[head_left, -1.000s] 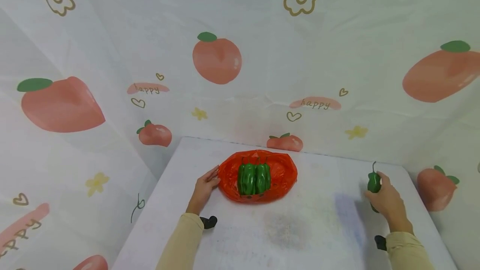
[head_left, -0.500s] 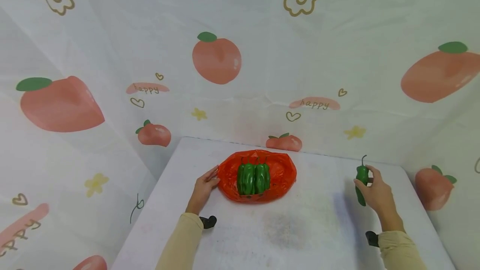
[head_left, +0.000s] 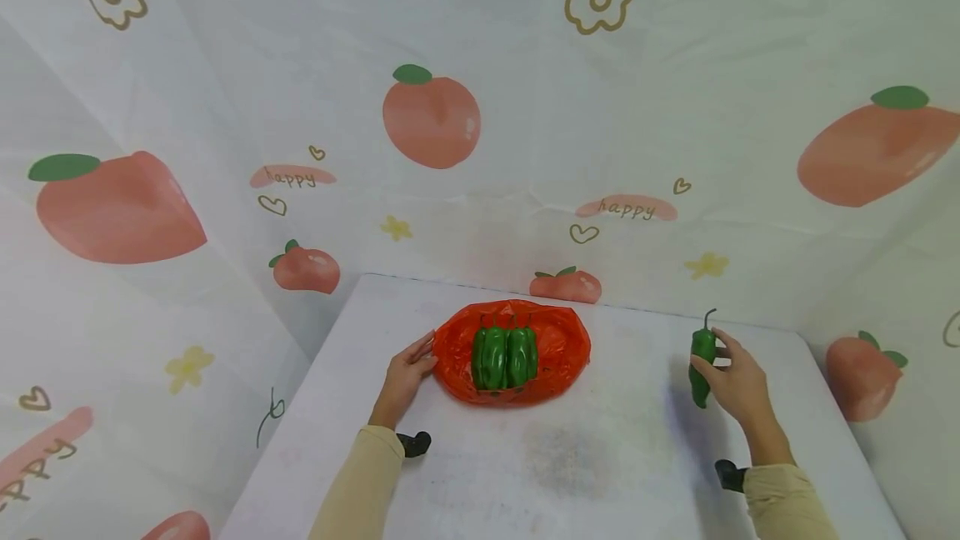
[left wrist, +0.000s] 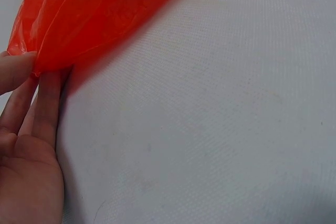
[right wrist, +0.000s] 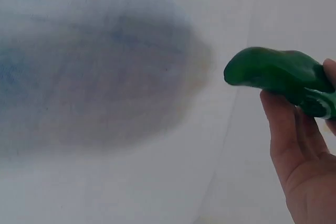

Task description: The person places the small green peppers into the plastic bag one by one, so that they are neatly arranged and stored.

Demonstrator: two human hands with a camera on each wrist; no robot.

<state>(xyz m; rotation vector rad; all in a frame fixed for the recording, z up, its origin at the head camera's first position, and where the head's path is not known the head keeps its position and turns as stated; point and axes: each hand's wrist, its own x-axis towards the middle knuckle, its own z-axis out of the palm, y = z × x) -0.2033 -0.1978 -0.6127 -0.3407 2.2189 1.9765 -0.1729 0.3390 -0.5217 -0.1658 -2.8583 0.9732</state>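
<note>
A red plastic bag (head_left: pixel 562 357) lies spread open on the white table, with several long green peppers (head_left: pixel 495 361) standing side by side in it, stems upward. At its left edge my left hand (head_left: pixel 405 377) holds the rim; in the left wrist view the thumb (left wrist: pixel 18 72) lies on the bag's red film (left wrist: pixel 100 30) and the fingers are behind it. Well to the right, my right hand (head_left: pixel 738 382) pinches another green pepper (head_left: pixel 702 357) between thumb and fingers, stem up, above the table. The right wrist view shows that pepper's lower end (right wrist: pixel 268 69) jutting past the fingers.
The white table (head_left: pixel 630 473) reaches back to a pale curtain (head_left: pixel 510 215) printed with peaches, which also hangs at both sides. Dark wrist mounts (head_left: pixel 416 443) show below each hand. Bare tabletop lies between the bag and my right hand.
My right hand has carried its pepper leftward across the right side of the table. The left hand stays at the bag's rim, and the peppers in the bag have not moved.
</note>
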